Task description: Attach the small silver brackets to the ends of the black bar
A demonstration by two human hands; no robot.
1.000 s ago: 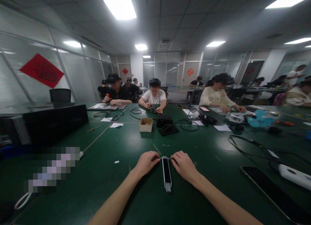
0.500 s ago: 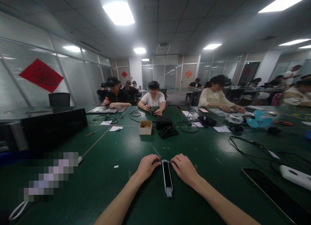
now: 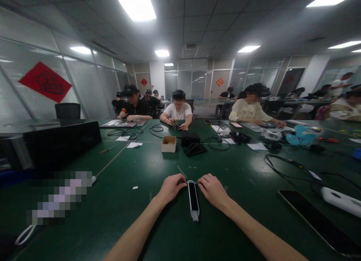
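Note:
A slim white-rimmed device [image 3: 193, 199] with a long dark face lies on the green table, its narrow grey end pointing toward me. At its far left corner is my left hand [image 3: 172, 188], closed, with thumb and fingers drawn together. My right hand [image 3: 213, 189] is closed in the same way by the far right corner, its fingers bent down. Thin pieces show between the fingertips and the device's far end. They are too small to name, and the fingers partly hide them.
Beyond my hands stand a small open cardboard box [image 3: 168, 144] and a black stand [image 3: 194, 149]. A phone [image 3: 316, 221] and a white power strip [image 3: 341, 201] lie at right, with black cables. A black box-like case [image 3: 62, 144] stands at left. Co-workers sit across the table.
The whole view has shifted slightly, so the table and things on it appear a little higher. My hands keep their places at the device's far end.

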